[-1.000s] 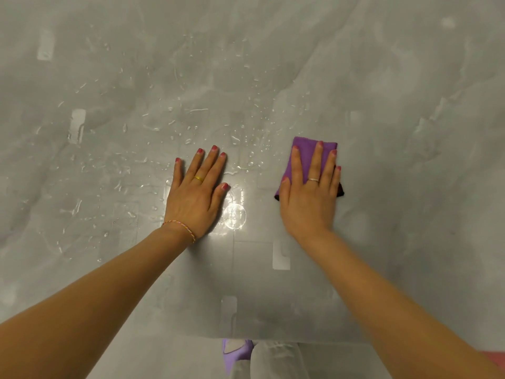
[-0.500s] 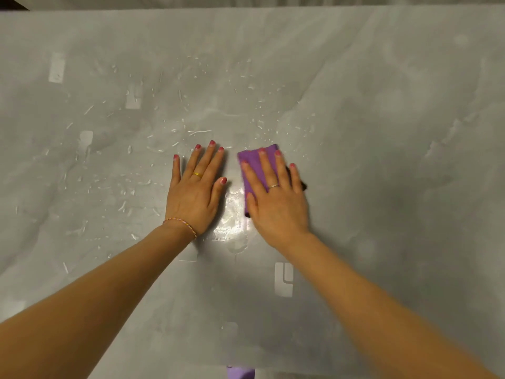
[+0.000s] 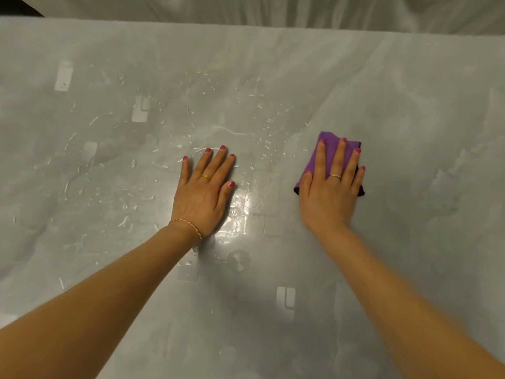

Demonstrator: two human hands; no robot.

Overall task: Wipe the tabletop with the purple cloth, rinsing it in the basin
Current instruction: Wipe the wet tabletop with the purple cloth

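Worktop: we see a glossy pale grey marble-look worktop (image 3: pixel 410 105) filling nearly the whole frame, w/ its far edge across the top.
Left hand: our left hand (image 3: pixel 203 191) lies palm-down, flat on the worktop just left of frame centre; fingers (image 3: pixel 216 165) straight, slightly spread, holding nothing.
Right hand: our right hand (image 3: pixel 329 192) is palm-down right of centre, pressed flat on the folded purple microfibre cloth (image 3: pixel 329 139); fingers extended and a bit apart, lying on top of the cloth, not curled round it.
Cloth: sits on the worktop under the right hand, right of centre; purple edge shows past the fingertips, a darker corner at the lower right of the hand.
Water: scattered clear water droplets and streaks (image 3: pixel 191 110) cover the upper-left and centre area, around and beyond the left hand; right side looks dry.
Glare: bright lamp reflection (image 3: pixel 236 212) btwn the two hands, close to the left thumb.
Extras: gold ring (image 3: pixel 206 176) and braided thread bracelet (image 3: pixel 188 227) on the left; silver ring (image 3: pixel 335 175) on the right.
Background: pale draped fabric (image 3: pixel 273 9) beyond the far edge, top of frame.
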